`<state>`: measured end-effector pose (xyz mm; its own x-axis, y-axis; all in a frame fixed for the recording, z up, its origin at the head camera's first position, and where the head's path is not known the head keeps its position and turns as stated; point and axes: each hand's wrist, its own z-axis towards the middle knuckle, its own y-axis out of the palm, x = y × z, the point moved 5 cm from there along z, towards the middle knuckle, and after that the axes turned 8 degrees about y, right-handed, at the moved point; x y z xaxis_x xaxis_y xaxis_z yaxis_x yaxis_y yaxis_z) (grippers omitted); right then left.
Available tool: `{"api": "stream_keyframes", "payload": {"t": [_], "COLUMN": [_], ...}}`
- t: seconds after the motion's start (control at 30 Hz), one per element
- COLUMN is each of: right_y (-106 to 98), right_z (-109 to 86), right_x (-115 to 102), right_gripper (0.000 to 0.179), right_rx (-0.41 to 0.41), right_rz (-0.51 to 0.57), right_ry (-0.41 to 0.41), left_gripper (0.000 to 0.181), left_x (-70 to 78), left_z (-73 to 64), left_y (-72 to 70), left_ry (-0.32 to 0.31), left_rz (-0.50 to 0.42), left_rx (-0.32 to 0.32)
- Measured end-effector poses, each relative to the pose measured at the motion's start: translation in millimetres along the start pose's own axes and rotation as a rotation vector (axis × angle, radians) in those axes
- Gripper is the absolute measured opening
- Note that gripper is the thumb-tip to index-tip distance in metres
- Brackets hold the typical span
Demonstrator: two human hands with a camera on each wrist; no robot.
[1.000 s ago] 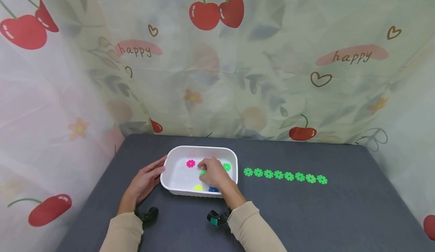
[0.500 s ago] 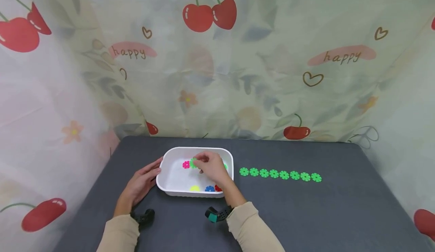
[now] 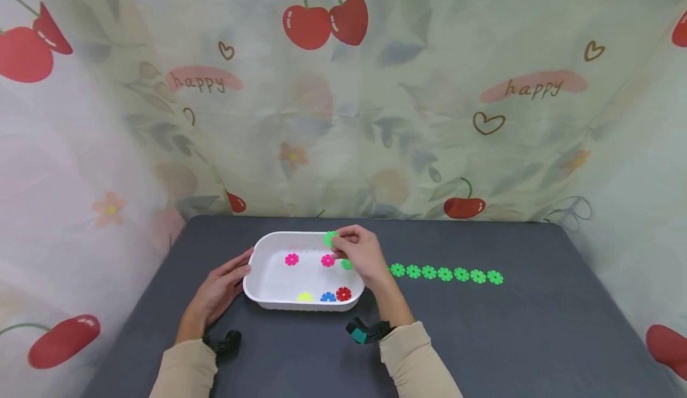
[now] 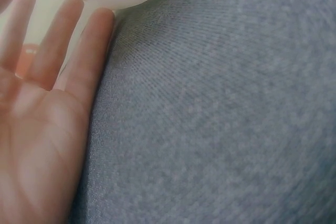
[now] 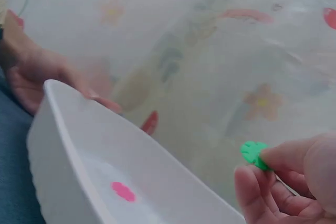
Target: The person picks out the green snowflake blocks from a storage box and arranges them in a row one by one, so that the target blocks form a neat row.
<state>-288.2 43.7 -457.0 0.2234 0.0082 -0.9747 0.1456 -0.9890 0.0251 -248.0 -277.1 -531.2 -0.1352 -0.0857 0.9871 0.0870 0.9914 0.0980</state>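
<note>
A white plastic tub stands on the table, holding several flower-shaped discs: two pink discs, a green, a yellow, a blue and a red one. My left hand rests against the tub's left side with fingers nearly straight; in the left wrist view the fingertips touch its wall. Above the tub's right part, my right hand pinches a green flower-shaped disc between thumb and finger, lifted clear of the tub floor.
Right of the tub, a row of several green discs runs along the dark grey table, its left end partly hidden by my right hand. A patterned cloth hangs behind and at both sides.
My right hand has taken a green disc from the tub, raised it and carried it rightward, uncovering a second pink disc. My left hand keeps its place at the tub.
</note>
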Motion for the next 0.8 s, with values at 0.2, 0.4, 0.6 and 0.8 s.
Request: {"api": "stream_keyframes", "payload": {"t": [0.2, 0.4, 0.6, 0.8], "right_y": [-21, -48, -80, -111], "right_z": [-3.9, -7.4, -9.4, -14.1], "right_x": [-1, 3, 9, 13], "right_gripper": [0.023, 0.020, 0.021, 0.027], "right_rx": [0.058, 0.124, 0.191, 0.218], "right_rz": [0.083, 0.100, 0.058, 0.012], "right_ry": [-0.005, -0.011, -0.012, -0.023], "left_gripper": [0.070, 0.071, 0.070, 0.069], "left_x": [2.0, 1.1, -0.5, -0.1], "left_z": [-2.3, -1.5, 0.4, 0.3], "left_y": [-1.8, -1.8, -1.8, -0.3], "left_ry": [-0.005, -0.012, -0.016, -0.010], "left_rz": [0.014, 0.023, 0.021, 0.023], "left_rx": [0.003, 0.011, 0.013, 0.002]}}
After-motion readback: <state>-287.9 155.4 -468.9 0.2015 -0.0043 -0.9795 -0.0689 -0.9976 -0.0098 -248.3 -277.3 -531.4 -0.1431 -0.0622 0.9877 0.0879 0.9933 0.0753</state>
